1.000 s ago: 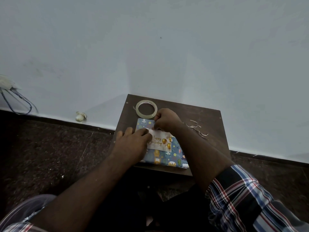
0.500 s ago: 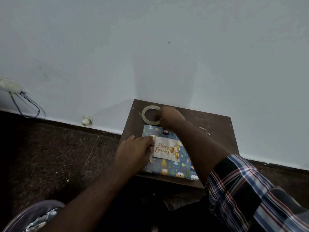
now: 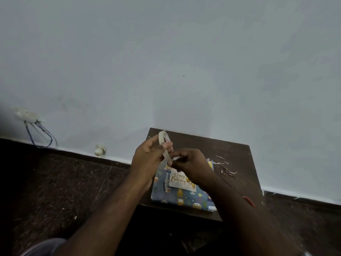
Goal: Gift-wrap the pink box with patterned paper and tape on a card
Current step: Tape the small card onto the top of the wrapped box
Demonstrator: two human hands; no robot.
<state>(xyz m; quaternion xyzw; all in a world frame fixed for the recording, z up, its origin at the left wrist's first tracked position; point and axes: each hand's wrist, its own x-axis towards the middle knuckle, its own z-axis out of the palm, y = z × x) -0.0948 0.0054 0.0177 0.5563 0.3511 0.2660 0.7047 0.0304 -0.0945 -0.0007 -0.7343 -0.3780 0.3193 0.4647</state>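
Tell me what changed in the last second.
The tape roll left the table; the left hand now holds it up while the right hand picks at its edge. Both hands came off the card. The card and wrapped box stayed put.

Colours I can see from here

Blue wrapped box (image 3: 184,197) printed with small yellow and white animals; cream card (image 3: 178,180) with gold lettering; pale cream tape roll (image 3: 162,145); dark brown desk (image 3: 230,150); white paper scraps (image 3: 226,168).
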